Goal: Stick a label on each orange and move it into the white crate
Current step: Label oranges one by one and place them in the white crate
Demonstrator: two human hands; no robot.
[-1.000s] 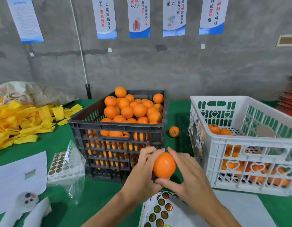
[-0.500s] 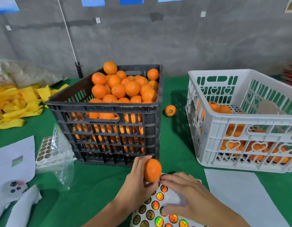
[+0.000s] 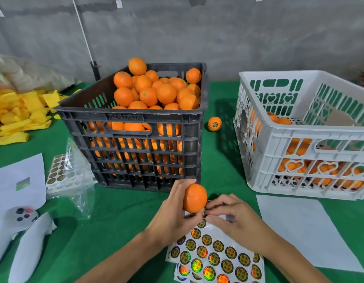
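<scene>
— Orange in the left hand, gripped from behind, fingers wrapped round it, held just above the sticker sheet in front of the black crate.

— And the right hand?

— Right beside the fruit, fingers curled down at the top edge of the sheet. The fingertips look pinched together against the stickers, but it's blurred there; I can't tell whether a label is caught between them.

— Where's the sheet lying?

— Flat on the green cloth, rows of round gold and holographic labels running out of view at the bottom. A blank white sheet lies just to its right.

— The crates?

— Black one heaped with oranges above the rim. The white crate stands well to the right, with oranges showing through its heart-shaped slots, low inside. Between the two, one loose orange sits on the cloth with a round label facing us.

— Anything on the left?

— Another sticker sheet in a clear plastic bag just beside the black crate, a white paper with a small coloured patch, a white controller with dark buttons, and further back a pile of yellow foam sleeves.
</scene>
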